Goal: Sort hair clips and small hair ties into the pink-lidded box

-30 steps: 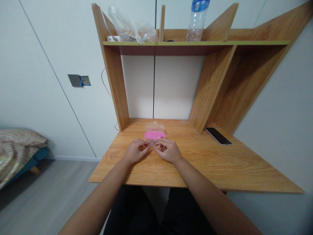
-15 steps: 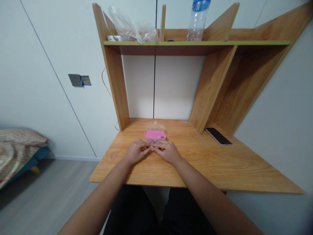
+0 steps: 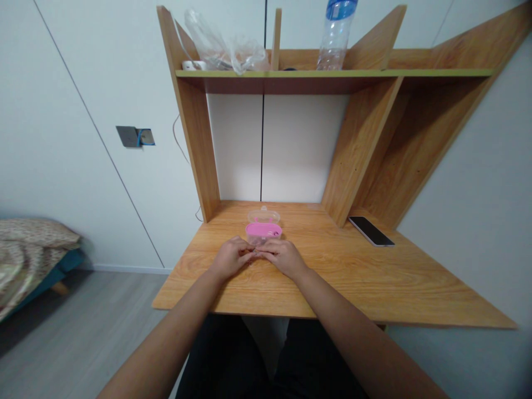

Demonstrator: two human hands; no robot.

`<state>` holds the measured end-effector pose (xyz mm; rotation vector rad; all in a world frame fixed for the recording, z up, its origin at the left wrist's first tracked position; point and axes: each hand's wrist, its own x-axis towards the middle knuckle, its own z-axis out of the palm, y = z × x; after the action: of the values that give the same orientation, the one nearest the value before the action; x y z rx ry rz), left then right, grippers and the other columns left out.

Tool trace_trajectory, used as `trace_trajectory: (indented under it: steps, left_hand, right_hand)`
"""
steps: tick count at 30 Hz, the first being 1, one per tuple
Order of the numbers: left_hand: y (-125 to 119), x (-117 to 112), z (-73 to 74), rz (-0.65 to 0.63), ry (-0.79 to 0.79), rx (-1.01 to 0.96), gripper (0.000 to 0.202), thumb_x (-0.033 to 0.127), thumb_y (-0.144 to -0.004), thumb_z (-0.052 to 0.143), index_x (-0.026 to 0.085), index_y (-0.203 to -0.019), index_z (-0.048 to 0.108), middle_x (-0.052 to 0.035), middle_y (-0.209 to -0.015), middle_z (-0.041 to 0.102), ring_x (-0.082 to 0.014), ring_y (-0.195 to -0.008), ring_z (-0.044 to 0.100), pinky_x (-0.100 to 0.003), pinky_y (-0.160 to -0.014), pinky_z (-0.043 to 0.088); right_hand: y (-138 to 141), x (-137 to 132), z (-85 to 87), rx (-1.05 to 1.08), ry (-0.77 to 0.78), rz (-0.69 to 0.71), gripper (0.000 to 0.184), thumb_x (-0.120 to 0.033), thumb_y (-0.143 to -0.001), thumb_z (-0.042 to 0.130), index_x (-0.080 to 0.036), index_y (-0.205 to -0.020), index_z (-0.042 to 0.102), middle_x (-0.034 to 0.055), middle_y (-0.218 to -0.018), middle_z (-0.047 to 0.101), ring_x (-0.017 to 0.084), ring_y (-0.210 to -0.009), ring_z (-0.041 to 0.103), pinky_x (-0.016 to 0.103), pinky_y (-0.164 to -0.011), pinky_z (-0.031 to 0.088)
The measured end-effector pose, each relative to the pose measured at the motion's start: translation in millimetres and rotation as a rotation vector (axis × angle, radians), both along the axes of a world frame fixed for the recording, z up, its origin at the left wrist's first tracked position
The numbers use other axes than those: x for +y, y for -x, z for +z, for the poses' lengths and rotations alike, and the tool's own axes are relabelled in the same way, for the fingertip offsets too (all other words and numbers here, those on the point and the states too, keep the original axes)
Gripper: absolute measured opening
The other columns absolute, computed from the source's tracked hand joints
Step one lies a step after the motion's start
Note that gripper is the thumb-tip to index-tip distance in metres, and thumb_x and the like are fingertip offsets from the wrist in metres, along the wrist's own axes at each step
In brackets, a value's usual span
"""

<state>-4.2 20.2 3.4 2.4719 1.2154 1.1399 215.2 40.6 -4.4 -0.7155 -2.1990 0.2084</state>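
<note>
My left hand [image 3: 231,257] and my right hand [image 3: 282,256] meet over the desk, thumbs and fingers pinched together at the tips. Whatever lies between them is too small to make out. Just beyond the fingers stands a small clear plastic case with a pink tray [image 3: 263,229] in its top; a small dark mark or item shows at the tray's right end. Its clear lid [image 3: 264,216] is swung back behind it. My hands partly hide the front of the case.
A phone [image 3: 371,231] lies on the wooden desk [image 3: 344,277] to the right. Upright shelf boards rise at the back. On the shelf above are a plastic bag [image 3: 226,50] and a clear bottle with a blue label [image 3: 336,39]. A bed corner [image 3: 37,244] shows at far left.
The fingertips of both hands have drawn slightly closer together. A tiny thing now shows just below the left fingertips. The case and phone stay where they were.
</note>
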Motion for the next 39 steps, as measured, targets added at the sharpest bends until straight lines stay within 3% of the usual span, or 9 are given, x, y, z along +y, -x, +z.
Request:
trace_trajectory:
  steps: [17, 34, 39]
  left_hand:
    - [2, 2, -0.7, 0.028, 0.069, -0.02, 0.018, 0.036, -0.087, 0.073, 0.022, -0.094, 0.081, -0.0056, -0.077, 0.073, -0.0166, -0.073, 0.061, -0.025, -0.069, 0.045]
    - [2, 2, -1.9, -0.004, 0.176, -0.095, 0.022, 0.041, -0.082, 0.077, 0.024, -0.094, 0.082, -0.0046, -0.074, 0.072, -0.0168, -0.071, 0.06, -0.025, -0.067, 0.045]
    - [3, 2, -0.4, -0.013, 0.22, -0.13, 0.022, 0.039, -0.082, 0.077, 0.024, -0.097, 0.081, -0.0046, -0.073, 0.073, -0.0168, -0.07, 0.06, -0.025, -0.067, 0.044]
  right_hand:
    - [2, -11, 8.9, -0.168, -0.081, -0.113, 0.021, -0.032, -0.097, 0.062, -0.032, -0.115, 0.074, 0.0021, -0.107, 0.075, 0.016, -0.091, 0.07, 0.025, -0.077, 0.052]
    - [3, -12, 8.6, -0.168, -0.133, -0.091, 0.018, -0.027, -0.095, 0.064, -0.03, -0.109, 0.075, 0.0019, -0.1, 0.075, 0.015, -0.087, 0.069, 0.024, -0.073, 0.051]
    - [3, -12, 8.4, -0.17, -0.136, -0.073, 0.021, -0.025, -0.094, 0.064, -0.031, -0.111, 0.074, 0.0013, -0.106, 0.076, 0.016, -0.094, 0.07, 0.025, -0.079, 0.053]
